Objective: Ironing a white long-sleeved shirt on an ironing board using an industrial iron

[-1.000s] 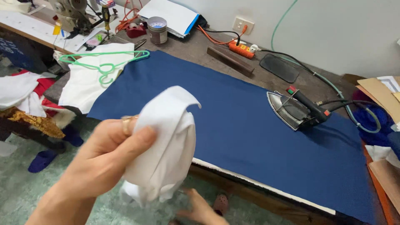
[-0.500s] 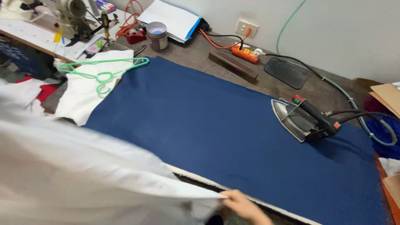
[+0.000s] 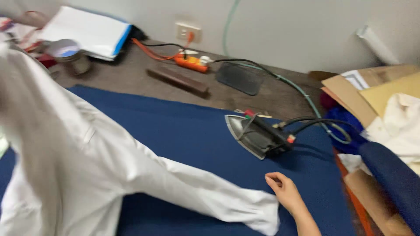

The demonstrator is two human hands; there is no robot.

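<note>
- On the blue ironing pad (image 3: 183, 131), a white garment (image 3: 109, 175) lies spread, its sleeve stretching toward the iron (image 3: 258, 136).
- Just below the iron, the right hand (image 3: 285, 192) pinches the sleeve's cuff end.
- Left of the iron, the garment's body blurs; the left hand is out of view.
- Behind the iron lies an orange power strip (image 3: 192, 63).

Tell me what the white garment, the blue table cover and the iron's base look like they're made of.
White garment: thin woven cloth, matte, creasing softly. Blue cover: dense matte fabric, probably padded; lies flat. Iron: grey metal soleplate with dull sheen, dark body, likely plastic.
</note>
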